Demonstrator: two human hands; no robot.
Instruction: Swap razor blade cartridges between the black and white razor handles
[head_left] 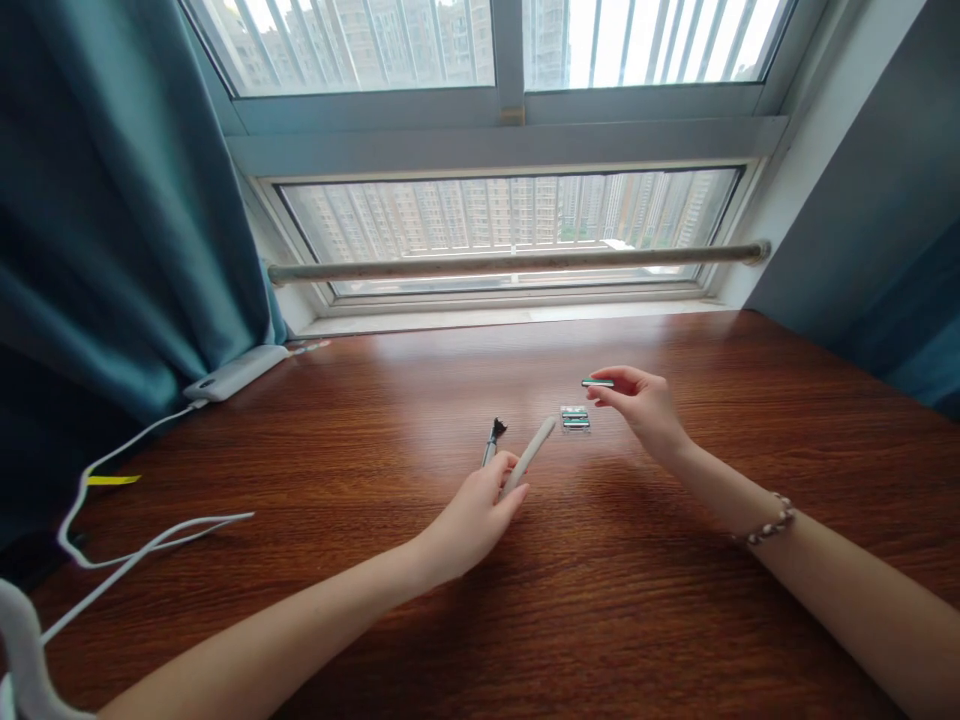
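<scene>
My left hand [469, 520] is closed around a slim off-white stick [534, 452], whose rounded end points up and to the right. Just beyond those fingers lies a thin grey thing with a ragged black tip [495, 437], its near end hidden by the hand. Over the table to the right, my right hand [636, 402] pinches a small green-and-white rod [598, 382] between thumb and fingers. Below that rod, a small clear case [575, 419] rests on the wood, with similar green-and-white rods in it.
The brown wooden table [360, 620] reaches to a window with a horizontal rail [517, 265]. At the left a white power strip [238, 373], a looping white cable [161, 541] and a yellow strip [114, 480] lie near the blue curtain [135, 200]. A white curved thing [22, 650] fills the lower left corner.
</scene>
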